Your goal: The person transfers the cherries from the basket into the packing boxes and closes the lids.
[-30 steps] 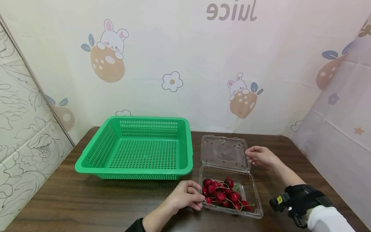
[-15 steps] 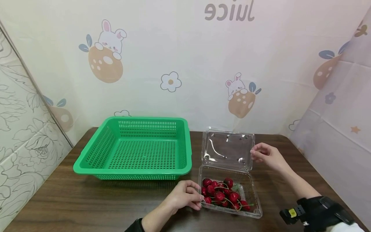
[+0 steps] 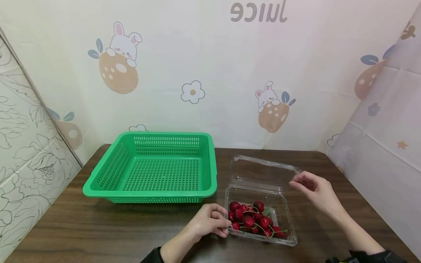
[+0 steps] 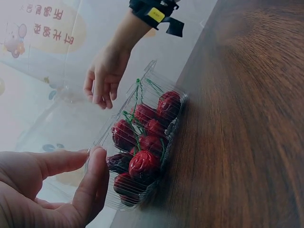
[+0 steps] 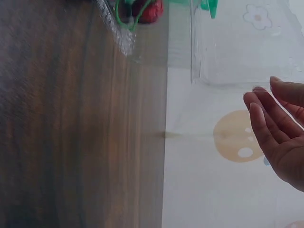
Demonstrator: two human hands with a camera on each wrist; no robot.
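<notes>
A clear plastic clamshell box [image 3: 260,238] sits on the table, its base holding several dark red cherries [image 3: 249,221] with green stems. My left hand [image 3: 208,221] pinches the near left rim of the base between thumb and finger; the left wrist view shows this grip [image 4: 71,190] beside the cherries. Hinged at the far side, the transparent lid [image 3: 266,162] stands raised off the table. At its right corner, my right hand [image 3: 317,191] pinches the lid edge between thumb and fingertips. The right wrist view has the lid [image 5: 242,52] above the fingers [image 5: 268,123].
To the left of the box stands a green perforated plastic basket [image 3: 149,195] with nothing in it. Behind the brown wooden table [image 3: 108,230] hangs a printed curtain [image 3: 227,65], with another patterned panel [image 3: 29,138] at the left.
My right hand has lifted the lid from lying back on the table to standing up on its hinge, moving right and toward me. The left hand has kept its place at the rim.
</notes>
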